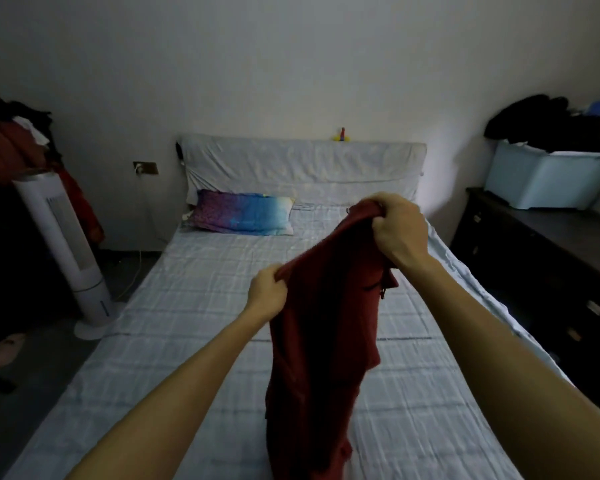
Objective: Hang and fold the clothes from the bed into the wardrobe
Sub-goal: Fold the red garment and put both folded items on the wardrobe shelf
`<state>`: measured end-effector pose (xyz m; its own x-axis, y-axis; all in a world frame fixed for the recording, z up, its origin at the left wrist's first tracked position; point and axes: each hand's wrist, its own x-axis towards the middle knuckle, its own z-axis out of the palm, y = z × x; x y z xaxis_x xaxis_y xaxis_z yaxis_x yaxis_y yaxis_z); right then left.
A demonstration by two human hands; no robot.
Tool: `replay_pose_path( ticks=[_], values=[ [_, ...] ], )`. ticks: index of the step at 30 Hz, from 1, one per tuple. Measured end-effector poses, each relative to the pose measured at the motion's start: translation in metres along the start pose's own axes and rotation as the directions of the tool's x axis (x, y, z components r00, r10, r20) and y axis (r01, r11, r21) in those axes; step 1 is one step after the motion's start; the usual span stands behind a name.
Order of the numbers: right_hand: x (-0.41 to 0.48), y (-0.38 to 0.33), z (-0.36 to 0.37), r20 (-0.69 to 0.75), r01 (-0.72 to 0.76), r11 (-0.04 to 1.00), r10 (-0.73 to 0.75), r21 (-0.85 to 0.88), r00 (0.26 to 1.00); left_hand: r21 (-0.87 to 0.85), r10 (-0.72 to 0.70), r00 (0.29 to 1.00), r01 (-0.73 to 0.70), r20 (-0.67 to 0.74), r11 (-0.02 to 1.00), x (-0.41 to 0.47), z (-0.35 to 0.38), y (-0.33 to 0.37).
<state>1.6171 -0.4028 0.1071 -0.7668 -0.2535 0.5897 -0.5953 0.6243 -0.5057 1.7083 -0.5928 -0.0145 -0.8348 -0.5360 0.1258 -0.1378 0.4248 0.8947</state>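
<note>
A dark red garment (326, 341) with a zip hangs in the air above the bed (174, 306), its lower end dropping out of view at the bottom. My left hand (268, 293) grips its top edge at the left. My right hand (397, 230) is higher and further back and grips a bunched part of the top edge. The bed has a pale checked sheet. No wardrobe is in view.
A blue and purple pillow (245, 212) lies at the head of the bed. A white tower fan (66, 247) stands at the left, with clothes piled behind it (11, 143). A dark dresser (541, 268) at the right carries a pale tub (544, 180) heaped with dark clothes.
</note>
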Motion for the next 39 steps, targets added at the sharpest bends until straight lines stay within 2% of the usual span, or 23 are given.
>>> replay_pose_path(
  ticks=[3, 7, 11, 17, 22, 24, 28, 31, 33, 37, 39],
  values=[
    [0.003, 0.015, -0.007, 0.084, -0.052, 0.997, 0.056, -0.053, 0.995, 0.007, 0.093, 0.982, -0.093, -0.167, 0.996, 0.023, -0.029, 0.04],
    [0.002, 0.026, -0.013, 0.185, -0.083, 0.996, 0.08, 0.01, 0.98, 0.141, 0.196, 0.967, -0.174, -0.163, 0.975, 0.042, -0.052, 0.076],
    [-0.002, 0.023, -0.019, 0.222, -0.009, 0.998, -0.004, 0.057, 0.975, 0.098, 0.164, 0.97, -0.149, -0.178, 0.984, 0.049, -0.055, 0.087],
    [-0.002, 0.039, -0.017, 0.158, 0.046, 0.987, -0.07, 0.151, 0.985, 0.127, 0.202, 0.978, -0.195, -0.047, 0.972, 0.053, -0.075, 0.071],
    [0.005, 0.037, -0.01, 0.07, 0.082, 0.985, -0.094, 0.152, 0.993, 0.136, 0.22, 0.975, -0.217, -0.012, 0.967, 0.053, -0.086, 0.052],
    [0.009, 0.035, -0.008, 0.036, 0.072, 0.987, -0.078, 0.143, 0.996, 0.102, 0.211, 0.976, -0.216, 0.059, 0.971, 0.049, -0.087, 0.054],
    [0.015, 0.039, -0.011, 0.026, 0.006, 0.991, -0.009, 0.134, 1.0, 0.102, 0.212, 0.927, -0.254, 0.31, 0.962, 0.041, -0.102, 0.064],
    [0.012, 0.036, -0.008, 0.002, 0.002, 0.986, -0.002, 0.167, 1.0, -0.005, 0.248, 0.906, -0.263, 0.343, 0.965, 0.037, -0.094, 0.07],
    [0.009, 0.036, 0.001, 0.023, -0.007, 0.976, 0.002, 0.219, 1.0, -0.081, 0.3, 0.888, -0.29, 0.349, 0.953, 0.033, -0.078, 0.075],
    [0.005, 0.033, 0.011, 0.12, -0.005, 0.935, -0.04, 0.354, 0.992, -0.131, 0.342, 0.802, -0.321, 0.49, 0.938, 0.024, -0.056, 0.087],
    [0.002, 0.025, 0.007, 0.189, -0.01, 0.898, -0.081, 0.44, 0.979, -0.188, 0.361, 0.777, -0.309, 0.516, 0.932, 0.021, -0.052, 0.09]
  ],
)
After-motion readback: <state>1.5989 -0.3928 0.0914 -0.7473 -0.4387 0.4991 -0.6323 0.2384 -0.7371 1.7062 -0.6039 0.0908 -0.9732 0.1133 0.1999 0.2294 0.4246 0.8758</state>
